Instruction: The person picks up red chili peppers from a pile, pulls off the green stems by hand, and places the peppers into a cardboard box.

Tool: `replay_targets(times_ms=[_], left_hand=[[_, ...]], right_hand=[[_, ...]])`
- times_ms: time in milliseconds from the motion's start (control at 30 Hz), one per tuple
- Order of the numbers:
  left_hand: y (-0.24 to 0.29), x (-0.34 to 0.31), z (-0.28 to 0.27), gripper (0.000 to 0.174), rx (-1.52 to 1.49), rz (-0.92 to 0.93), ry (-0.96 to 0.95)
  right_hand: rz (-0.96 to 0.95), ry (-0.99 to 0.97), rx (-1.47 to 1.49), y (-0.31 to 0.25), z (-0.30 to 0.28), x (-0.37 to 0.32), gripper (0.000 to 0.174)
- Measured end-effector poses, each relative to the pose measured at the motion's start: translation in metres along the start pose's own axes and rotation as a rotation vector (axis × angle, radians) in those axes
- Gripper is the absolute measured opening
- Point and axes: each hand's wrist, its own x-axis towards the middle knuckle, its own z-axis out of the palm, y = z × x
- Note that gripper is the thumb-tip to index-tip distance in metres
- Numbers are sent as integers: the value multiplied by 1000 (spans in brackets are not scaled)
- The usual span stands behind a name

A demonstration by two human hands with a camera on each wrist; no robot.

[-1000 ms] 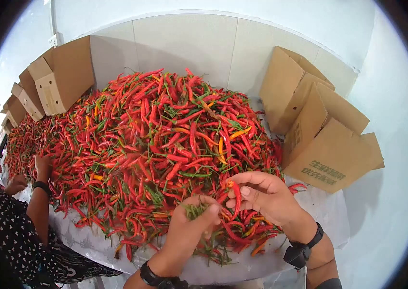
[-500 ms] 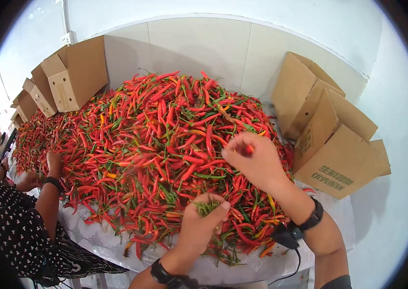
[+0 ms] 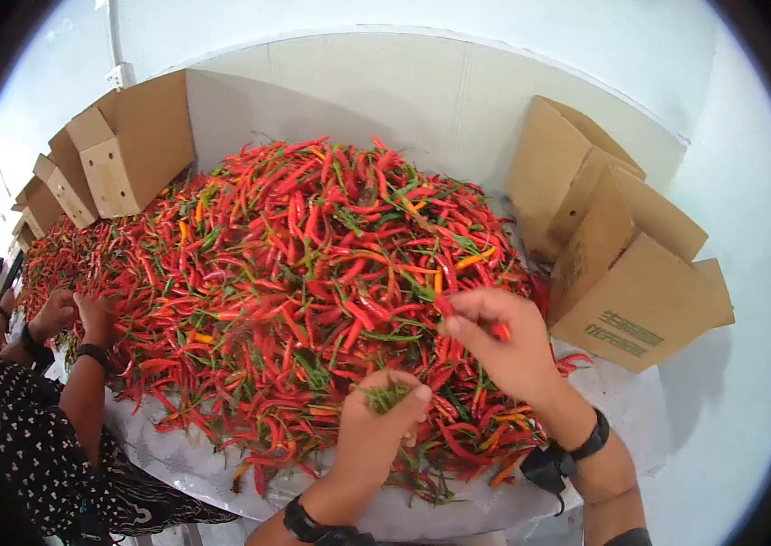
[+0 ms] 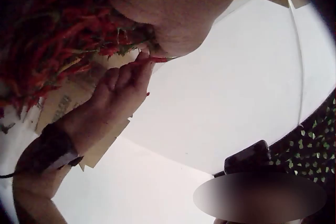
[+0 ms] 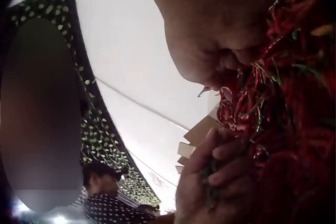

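Observation:
A big heap of red chili peppers (image 3: 249, 255), with some orange and green ones, covers the table. My left hand (image 3: 376, 423) holds a small bunch of green chili stems (image 3: 385, 398) low at the heap's front; in the right wrist view its fingers (image 5: 231, 174) curl round them. Up and to the right, my right hand (image 3: 508, 341) pinches a red chili pepper (image 3: 443, 306) between thumb and fingertips, a green stem pointing off its end. More red shows within the curl of that hand. In the left wrist view, a red pepper (image 4: 157, 59) sticks out from the right fingertips.
Cardboard boxes stand at the right (image 3: 640, 309) and along the back left (image 3: 140, 146). Another person's hands (image 3: 94, 318) work at the heap's left side. A white cloth (image 3: 618, 400) covers the table under the peppers. A pale wall (image 3: 404, 91) rises behind.
My right hand left the left hand's side, reached up over the heap, then drew slightly back and down with a red chili pepper at its fingertips. The left hand keeps its stems.

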Motion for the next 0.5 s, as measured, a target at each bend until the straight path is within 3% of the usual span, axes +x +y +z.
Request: replay_targets(times_ms=[100,200,300,500], left_hand=[[-1,1,2,20,54,36,25],[0,-1,2,28,123,88,-25],[-2,-3,1,22,258,70,-81],[-15,-8,3,19,699,420,-208]], right_hand=[[164,-38,415,0,0,-43,20],[405,-130,651,-1,-3,-69,17],[284,-232,484,5,1,-78,19],[96,-216,277,13,8,-88,14]])
